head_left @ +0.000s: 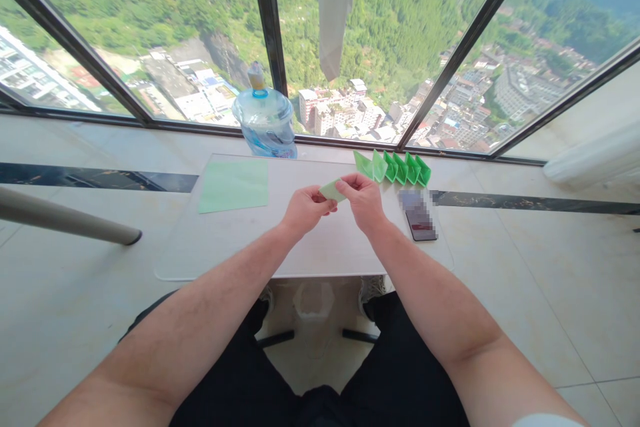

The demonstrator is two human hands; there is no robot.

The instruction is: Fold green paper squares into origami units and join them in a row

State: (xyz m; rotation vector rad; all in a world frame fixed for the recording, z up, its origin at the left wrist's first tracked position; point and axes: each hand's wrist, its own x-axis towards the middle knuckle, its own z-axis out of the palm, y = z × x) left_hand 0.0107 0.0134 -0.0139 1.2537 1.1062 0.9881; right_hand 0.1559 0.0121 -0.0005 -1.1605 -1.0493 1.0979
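Note:
Both my hands meet over the middle of a small clear table (210, 260). My left hand (305, 209) and my right hand (364, 200) pinch a small folded piece of light green paper (332, 191) between their fingertips, just above the tabletop. A flat stack of light green sheets (234, 184) lies to the left of my hands. A row of several folded green paper pieces (395, 168) stands at the table's far right edge, just beyond my right hand.
A phone (420, 215) lies right of my right hand. A large water bottle (265, 121) stands at the far edge by the window frame (270, 27). A grey tube (70, 220) juts in from the left. Pale cloth (334, 7) hangs above.

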